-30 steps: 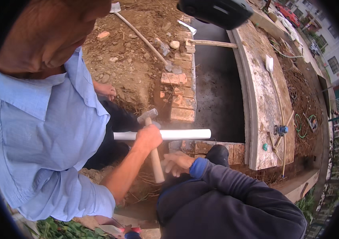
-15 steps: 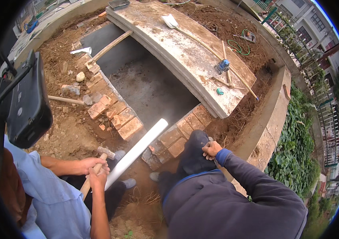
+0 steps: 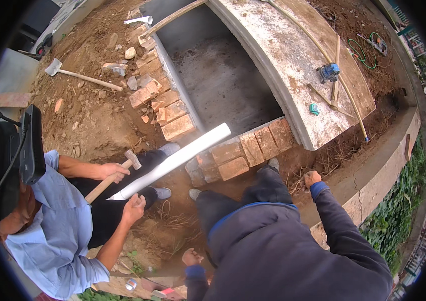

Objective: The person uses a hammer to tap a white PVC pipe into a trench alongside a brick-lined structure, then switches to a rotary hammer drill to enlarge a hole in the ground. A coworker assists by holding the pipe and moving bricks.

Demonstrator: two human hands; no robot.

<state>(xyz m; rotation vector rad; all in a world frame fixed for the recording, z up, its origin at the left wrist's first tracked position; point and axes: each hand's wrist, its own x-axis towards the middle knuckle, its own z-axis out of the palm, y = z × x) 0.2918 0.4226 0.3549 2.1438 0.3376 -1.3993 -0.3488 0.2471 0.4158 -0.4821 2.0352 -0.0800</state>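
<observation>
My right hand [image 3: 311,179] is held out over the dug soil at the right, its fingers curled closed. Whether a small thing sits inside them is hidden. Low beside my hip, my left hand [image 3: 192,257] hangs with bent fingers and shows nothing in them. Left of my legs a white plastic pipe [image 3: 178,158] slants from the brick edge [image 3: 233,168] to a co-worker's lap. That co-worker, in a light blue shirt [image 3: 60,220], grips a hammer [image 3: 109,183] by its wooden handle; their other hand [image 3: 134,208] is near the pipe's lower end.
Ahead lies a rectangular concrete pit [image 3: 213,83], lined with bricks and partly covered by a thick slab [image 3: 293,65]. On the slab are a blue tool [image 3: 329,72], a green tape measure [image 3: 314,109] and long wooden handles. A shovel [image 3: 80,77] rests on the soil; a low concrete wall [image 3: 383,175] runs along the right.
The view has swung left. My right hand has moved away from my knee, and my left hand has come into view. The co-worker has taken one hand off the hammer handle.
</observation>
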